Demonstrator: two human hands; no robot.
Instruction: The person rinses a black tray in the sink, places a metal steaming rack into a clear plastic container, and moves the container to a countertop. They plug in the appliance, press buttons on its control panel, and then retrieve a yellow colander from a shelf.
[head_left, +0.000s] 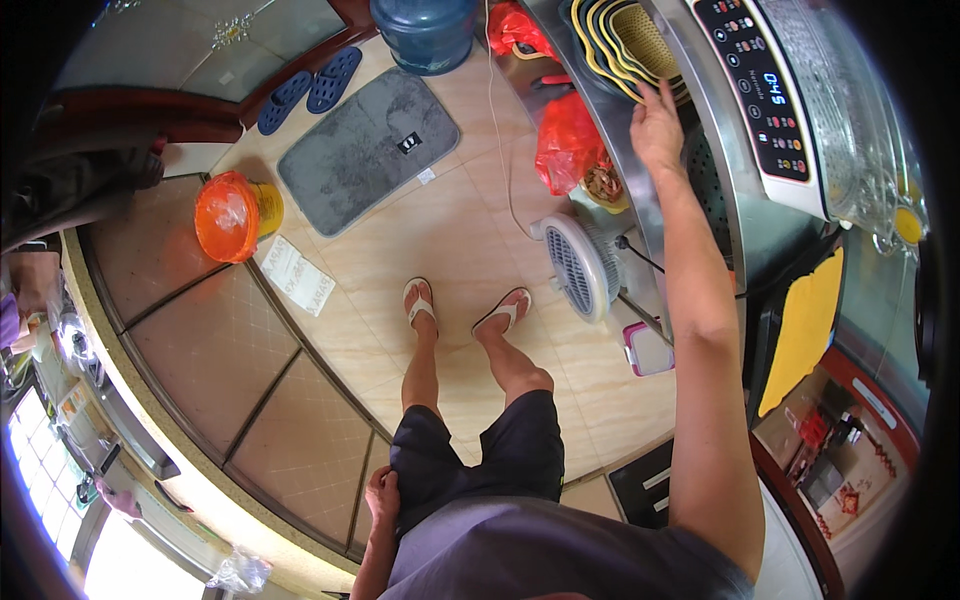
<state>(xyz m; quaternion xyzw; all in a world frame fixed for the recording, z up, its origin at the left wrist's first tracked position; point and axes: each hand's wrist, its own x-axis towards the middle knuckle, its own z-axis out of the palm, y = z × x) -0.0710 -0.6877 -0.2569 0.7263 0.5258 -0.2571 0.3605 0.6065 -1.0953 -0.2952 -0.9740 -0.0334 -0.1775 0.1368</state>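
Observation:
At the upper right, my right hand (658, 131) reaches over a steel shelf (626, 142). Its fingertips are at the near rims of a stack of nested plastic baskets (596, 49), yellow and dark, with a perforated yellow one (643, 37) innermost. Whether the fingers grip a rim I cannot tell. My left hand (382, 491) hangs low beside the dark shorts (427, 457), fingers curled and palm hidden. A perforated dark surface (709, 187) shows on the shelf beside my right forearm.
Right of the shelf stands an appliance with a lit control panel (754, 90). Below are a grey-white fan (577, 266), red plastic bags (566, 139) and a purple-rimmed box (649, 349). An orange-lined bin (225, 217), grey mat (367, 150), blue slippers (334, 79) and water jug (426, 34) stand leftward.

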